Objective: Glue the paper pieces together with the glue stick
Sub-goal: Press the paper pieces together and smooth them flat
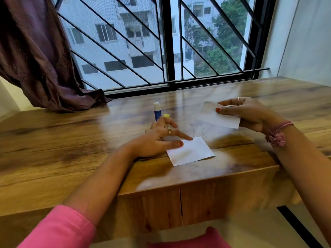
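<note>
left hand [157, 138] fingers straight, pressing paper [190, 151] on desk [71, 140]; right hand [249, 113] at 2 o'clock pinches second sheet [215, 116]; glue stick [157, 111] upright at 11.

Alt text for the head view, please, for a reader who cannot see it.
At a wooden table by a barred window, the right hand pinches one white paper piece above the table while the left hand presses a second paper piece flat. An uncapped glue stick stands upright behind the left hand.
</note>
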